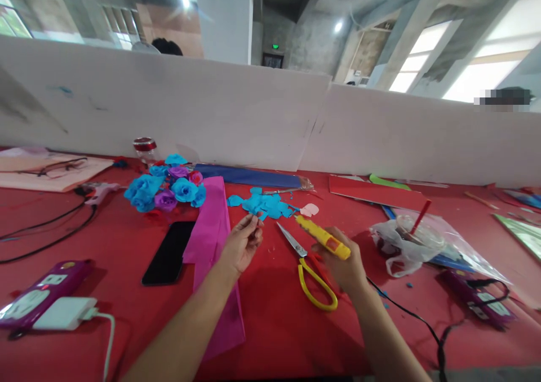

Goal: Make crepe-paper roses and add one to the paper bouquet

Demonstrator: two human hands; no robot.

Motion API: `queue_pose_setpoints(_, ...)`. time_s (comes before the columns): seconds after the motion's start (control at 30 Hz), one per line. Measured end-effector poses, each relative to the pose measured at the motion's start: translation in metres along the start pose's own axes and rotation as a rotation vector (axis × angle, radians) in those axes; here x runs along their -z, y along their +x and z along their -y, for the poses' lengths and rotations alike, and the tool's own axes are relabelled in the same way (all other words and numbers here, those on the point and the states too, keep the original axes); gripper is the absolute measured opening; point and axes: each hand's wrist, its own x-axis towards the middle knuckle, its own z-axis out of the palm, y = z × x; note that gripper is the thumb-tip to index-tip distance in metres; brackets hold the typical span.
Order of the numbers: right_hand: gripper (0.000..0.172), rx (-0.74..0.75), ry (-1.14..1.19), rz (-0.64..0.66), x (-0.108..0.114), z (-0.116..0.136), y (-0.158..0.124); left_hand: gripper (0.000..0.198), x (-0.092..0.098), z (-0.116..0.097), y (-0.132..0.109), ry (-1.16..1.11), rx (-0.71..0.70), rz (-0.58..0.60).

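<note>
My left hand [246,241] is closed in a pinch, with a small blue paper piece [262,216] at its fingertips. A pile of blue paper petals [270,204] lies just beyond it. My right hand [344,263] grips a yellow hot glue gun [322,238], its nozzle pointing left toward the petals. Between my hands lie scissors [295,243] with yellow handles, blades slightly tilted to the left. Magenta crepe paper [213,218] stretches beneath my left forearm. A bunch of blue, purple and red paper flowers [165,189] stands to the left.
Left of the magenta paper are a black phone [169,253], a purple power strip [63,283] with a white charger [65,313], and another glue gun [101,192]. On the right sit a bagged drink cup [416,232] and a second power strip [477,297]. A white partition [169,106] closes the back.
</note>
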Motion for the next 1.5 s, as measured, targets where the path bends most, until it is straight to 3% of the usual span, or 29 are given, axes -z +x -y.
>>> queue_pose_setpoints(0.13, 0.016, 0.229, -0.057, 0.069, -0.012, 0.031, -0.001, 0.030, -0.001, 0.004, -0.001, 0.021, 0.006, -0.018)
queue_pose_setpoints(0.27, 0.021, 0.317, -0.143, 0.037, -0.024, 0.042, 0.004, 0.031, -0.002, 0.006, -0.001, 0.056, -0.001, -0.059)
queue_pose_setpoints(0.67, 0.024, 0.313, -0.212, 0.037, -0.035, 0.043, 0.010, 0.039, 0.001, 0.010, 0.000, 0.080, 0.012, -0.067)
queue_pose_setpoints(1.03, 0.022, 0.343, -0.227, -0.006, -0.030, 0.039, 0.009, 0.028, 0.005, 0.012, 0.001, 0.073, 0.010, 0.012)
queue_pose_setpoints(1.5, 0.025, 0.322, -0.276, -0.033, -0.033, 0.039, 0.005, 0.028, 0.000, 0.008, -0.001, 0.047, 0.044, -0.027)
